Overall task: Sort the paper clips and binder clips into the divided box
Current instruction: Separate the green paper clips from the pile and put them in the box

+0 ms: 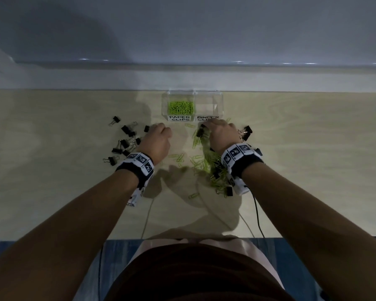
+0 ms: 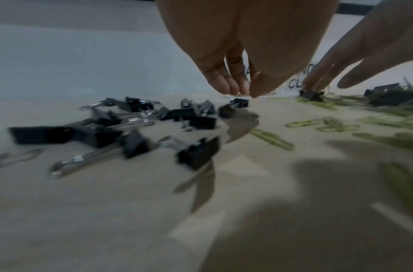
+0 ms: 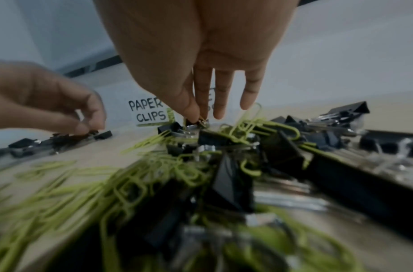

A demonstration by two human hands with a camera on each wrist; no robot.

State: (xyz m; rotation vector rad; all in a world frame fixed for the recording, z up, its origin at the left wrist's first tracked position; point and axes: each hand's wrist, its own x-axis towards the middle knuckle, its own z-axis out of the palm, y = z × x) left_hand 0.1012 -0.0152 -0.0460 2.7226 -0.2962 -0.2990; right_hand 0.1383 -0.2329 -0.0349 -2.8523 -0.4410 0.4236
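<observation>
Right wrist view: right hand [image 3: 196, 60] pinching a black binder clip [image 3: 196, 122] — thumb against forefinger. Left hand [image 1: 157, 141] curled, fingertips bunched — contents unclear.

Left hand [image 1: 157, 141] fingers curled, tips bunched downward, right hand [image 1: 221, 133] thumb and forefinger pinching, other fingers extended

Clear glossy plastic box [image 1: 219, 101], pale matt wood-grain table [image 1: 302, 148], black binder clips [image 1: 126, 129] with shiny metal handles.
</observation>
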